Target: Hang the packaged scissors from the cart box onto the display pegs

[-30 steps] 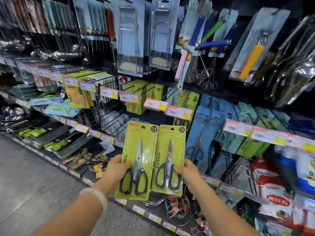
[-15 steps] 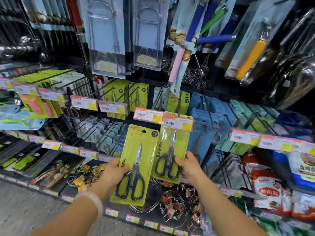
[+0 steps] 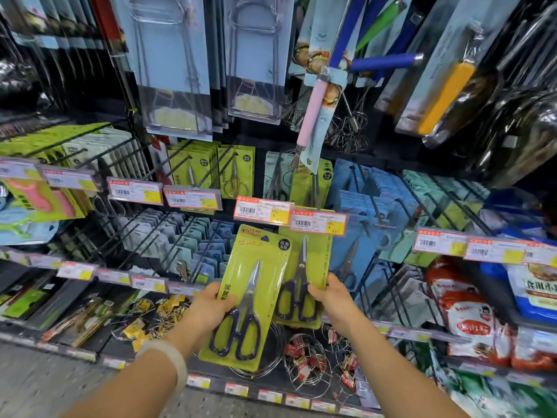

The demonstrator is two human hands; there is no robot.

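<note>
Right scissors pack (image 3: 304,267) going up behind price tag (image 3: 318,223), right hand (image 3: 331,300) pinching its edge. Left scissors pack (image 3: 245,297) waiting lower, left hand (image 3: 211,309) gripping it. Hanging step underway; next needs pack's hole threading onto peg, hidden here.
</note>
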